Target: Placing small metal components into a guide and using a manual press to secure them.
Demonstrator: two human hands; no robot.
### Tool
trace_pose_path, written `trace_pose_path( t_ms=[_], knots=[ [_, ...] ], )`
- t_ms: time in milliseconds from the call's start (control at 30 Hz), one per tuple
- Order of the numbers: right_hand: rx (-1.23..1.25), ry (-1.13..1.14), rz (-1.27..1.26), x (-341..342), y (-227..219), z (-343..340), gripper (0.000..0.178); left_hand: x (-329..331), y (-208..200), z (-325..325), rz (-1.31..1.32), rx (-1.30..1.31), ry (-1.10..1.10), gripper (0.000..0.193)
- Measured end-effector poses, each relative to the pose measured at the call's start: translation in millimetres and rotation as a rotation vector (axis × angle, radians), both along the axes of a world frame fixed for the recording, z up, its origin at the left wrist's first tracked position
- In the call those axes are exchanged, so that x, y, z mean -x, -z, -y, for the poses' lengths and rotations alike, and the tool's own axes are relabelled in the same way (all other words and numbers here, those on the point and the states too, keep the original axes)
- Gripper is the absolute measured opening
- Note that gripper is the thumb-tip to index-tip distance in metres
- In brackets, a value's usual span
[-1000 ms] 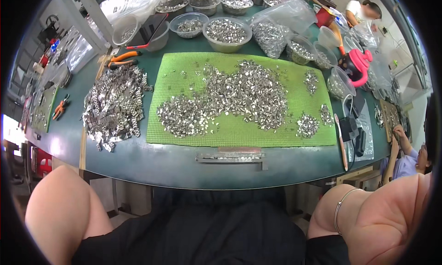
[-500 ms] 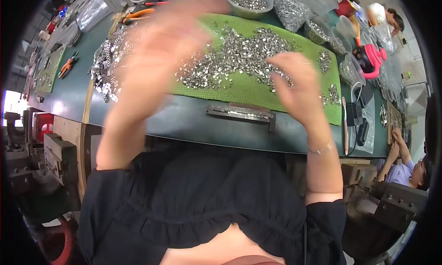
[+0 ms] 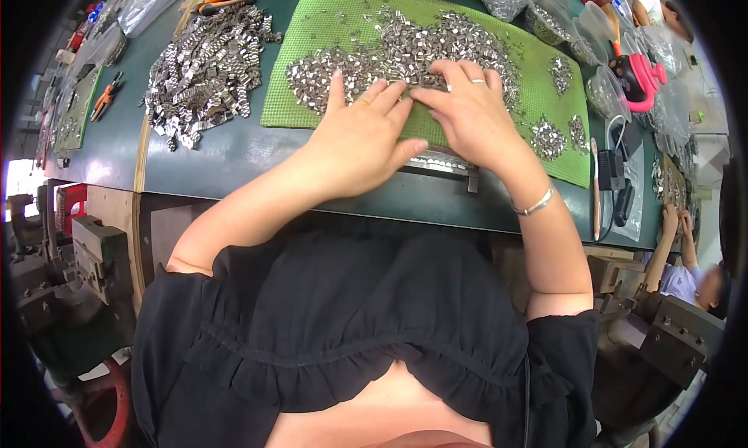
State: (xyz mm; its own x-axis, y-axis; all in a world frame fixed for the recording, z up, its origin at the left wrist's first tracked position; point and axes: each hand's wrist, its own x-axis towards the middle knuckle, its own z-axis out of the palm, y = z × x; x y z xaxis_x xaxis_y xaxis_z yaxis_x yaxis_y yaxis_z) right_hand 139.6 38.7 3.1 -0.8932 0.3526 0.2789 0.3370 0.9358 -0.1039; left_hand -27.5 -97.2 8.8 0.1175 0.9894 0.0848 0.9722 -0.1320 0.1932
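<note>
At the metal pieces [image 3: 460, 43], the left hand [image 3: 360, 136] and right hand [image 3: 474, 119] have fingers loosely spread.

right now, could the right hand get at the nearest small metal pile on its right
Probably yes: the right hand is over the near edge of the big heap, and mostly bare green mat seems to separate it from that small pile, with nothing standing between.

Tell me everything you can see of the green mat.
The green mat is roughly rectangular, finely grid-textured, perhaps foam or rubber. It lies flat on the dark table, wider than deep. Small shiny metal pieces form a broad heap across it, with smaller piles toward its right end. The left hand and right hand reach over its near edge; contact is unclear.
</note>
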Motion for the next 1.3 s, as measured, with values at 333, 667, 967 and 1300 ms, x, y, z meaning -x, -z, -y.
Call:
trace_pose_path(
  t_ms=[333, 667, 967, 1300],
  knots=[
    [0.075, 0.003, -0.190, -1, 9, -16, 0.016, 3, -10, 8, 0.293, -0.024, 0.099, 0.026],
    [0.108, -0.061, -0.050, 18, 9, -3, 0.005, 27, 0, -31, 0.031, -0.193, -0.033, 0.012],
    [0.093, 0.087, -0.068, 21, 13, 9, 0.005, 36, 3, -38, 0.079, -0.250, 0.350, 0.011],
    [0.121, -0.049, -0.036, 16, 9, -9, 0.011, 35, 9, -39, 0.094, -0.321, 0.342, 0.012]
  ],
)
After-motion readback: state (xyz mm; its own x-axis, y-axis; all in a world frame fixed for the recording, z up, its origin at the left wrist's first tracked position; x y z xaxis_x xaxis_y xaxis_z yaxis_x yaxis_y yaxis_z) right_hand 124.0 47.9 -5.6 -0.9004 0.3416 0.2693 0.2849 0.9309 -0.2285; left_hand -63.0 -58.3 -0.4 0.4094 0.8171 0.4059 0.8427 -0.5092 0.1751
